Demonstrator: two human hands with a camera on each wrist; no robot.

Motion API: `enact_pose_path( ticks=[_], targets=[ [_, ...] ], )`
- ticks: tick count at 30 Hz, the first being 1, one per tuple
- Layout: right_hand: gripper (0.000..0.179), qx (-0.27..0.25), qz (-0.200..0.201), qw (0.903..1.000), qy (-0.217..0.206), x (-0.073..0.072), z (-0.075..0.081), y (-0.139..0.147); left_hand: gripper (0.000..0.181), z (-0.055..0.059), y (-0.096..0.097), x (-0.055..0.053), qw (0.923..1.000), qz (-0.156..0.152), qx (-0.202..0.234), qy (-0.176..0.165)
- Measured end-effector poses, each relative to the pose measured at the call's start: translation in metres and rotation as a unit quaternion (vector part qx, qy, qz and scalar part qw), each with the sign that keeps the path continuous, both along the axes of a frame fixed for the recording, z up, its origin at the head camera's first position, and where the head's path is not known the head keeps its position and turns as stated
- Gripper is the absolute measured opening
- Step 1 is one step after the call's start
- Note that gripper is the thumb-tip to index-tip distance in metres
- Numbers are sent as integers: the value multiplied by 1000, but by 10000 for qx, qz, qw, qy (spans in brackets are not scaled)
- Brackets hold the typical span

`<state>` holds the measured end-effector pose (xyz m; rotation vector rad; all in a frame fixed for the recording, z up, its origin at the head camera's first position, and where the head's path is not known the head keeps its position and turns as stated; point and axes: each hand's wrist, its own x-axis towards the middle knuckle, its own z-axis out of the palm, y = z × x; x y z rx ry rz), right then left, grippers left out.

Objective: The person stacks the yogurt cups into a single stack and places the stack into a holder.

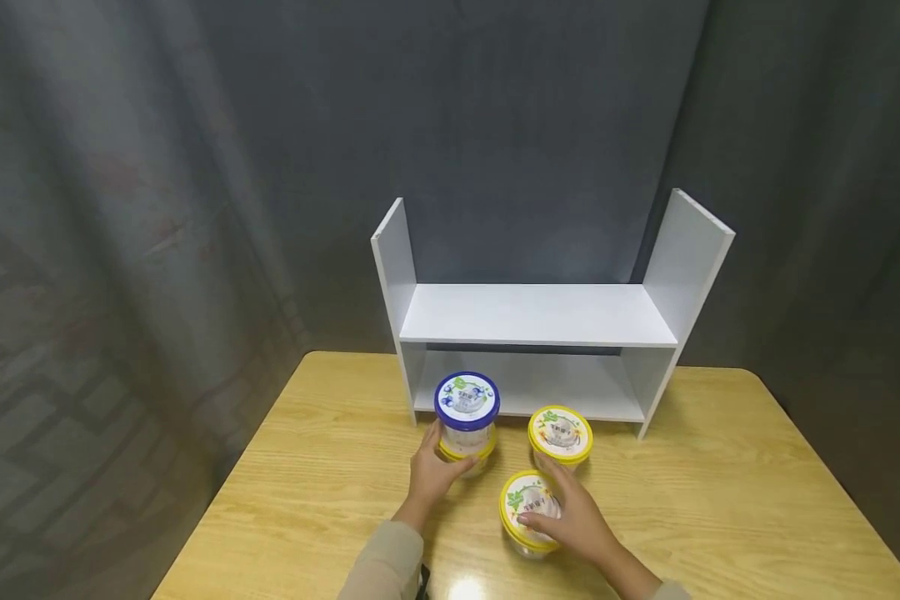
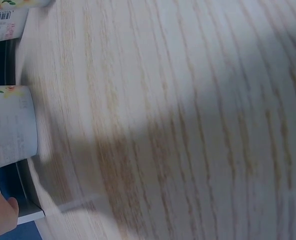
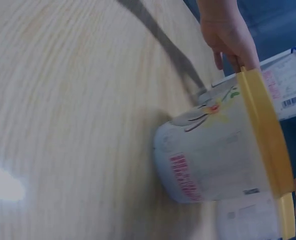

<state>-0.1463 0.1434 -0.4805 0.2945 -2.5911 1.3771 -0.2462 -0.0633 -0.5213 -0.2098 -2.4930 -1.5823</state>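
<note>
Side by side on the wooden table are printed white tubs with coloured lids. A blue-lidded tub (image 1: 467,400) stands stacked on a yellow-lidded tub (image 1: 487,451) in front of the shelf. My left hand (image 1: 429,482) grips this stack from the left, thumb at the lower tub's yellow lid. Nearer to me, my right hand (image 1: 583,527) spans the lid of the front yellow-lidded tub (image 1: 523,500), thumb on its near side, fingers toward the back. Just behind stands another yellow-lidded tub (image 1: 560,433). The right wrist view shows the front tub's side (image 3: 213,150) with a flower print.
A white two-tier shelf (image 1: 540,315) with tall side panels stands at the back of the table (image 1: 307,508). Its lower board (image 1: 543,379) lies right behind the tubs. Grey curtains (image 1: 525,125) hang behind and at both sides.
</note>
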Motion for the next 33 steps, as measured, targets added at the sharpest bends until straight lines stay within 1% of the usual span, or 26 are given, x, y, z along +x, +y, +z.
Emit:
enact_pose_path(
  ticks=[3, 5, 10, 16, 23, 27, 33],
  targets=[
    [84, -16, -91, 9999, 101, 2, -5, 0, 88, 0, 0, 0, 10000, 36, -27, 36],
    [84, -41, -145, 9999, 78, 3, -7, 1, 87, 0, 0, -1, 9999, 41, -17, 136],
    [87, -80, -183, 9998, 8, 6, -10, 1, 87, 0, 0, 0, 9997, 62, 34, 241],
    [93, -60, -255, 9997, -18, 10, -13, 2, 88, -1, 1, -1, 9997, 59, 22, 215],
    [96, -218, -168, 9996, 17, 13, -17, 5, 89, -1, 1, 1, 9999, 75, 32, 112],
    [100, -223, -226, 9995, -50, 16, -18, 6, 89, -1, 1, 2, 9999, 101, -26, 50],
    [102, -178, -229, 9993, -234, 18, -19, 7, 89, -1, 1, 1, 9998, 136, -132, 79]
  ],
)
